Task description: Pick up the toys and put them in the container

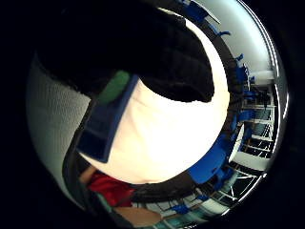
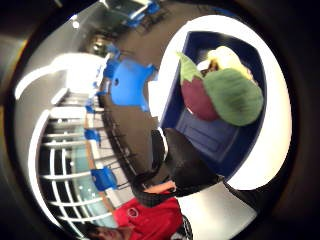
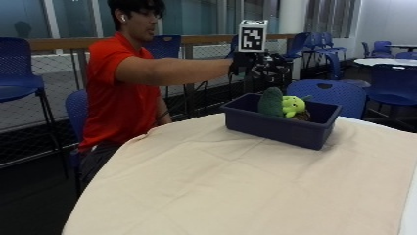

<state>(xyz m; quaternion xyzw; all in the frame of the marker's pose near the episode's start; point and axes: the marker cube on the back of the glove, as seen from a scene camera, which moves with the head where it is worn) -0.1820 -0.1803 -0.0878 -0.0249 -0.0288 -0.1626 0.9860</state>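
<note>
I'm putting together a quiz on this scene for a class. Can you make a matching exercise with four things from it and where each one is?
Things:
1. green plush toy
2. blue container
3. gloved right hand
4. purple eggplant toy

Places:
A. on the cream-covered table
B. in the air above the container
C. in the container, touching the green toy, best seen in the thumb side palm view
D. standing in the container beside a yellow-green toy

Pairs: 1-D, 2-A, 3-B, 4-C

Navy container (image 3: 280, 128), green toys (image 3: 270, 103), cream tablecloth (image 3: 215, 186), black-gloved hand (image 3: 251, 63).
</note>
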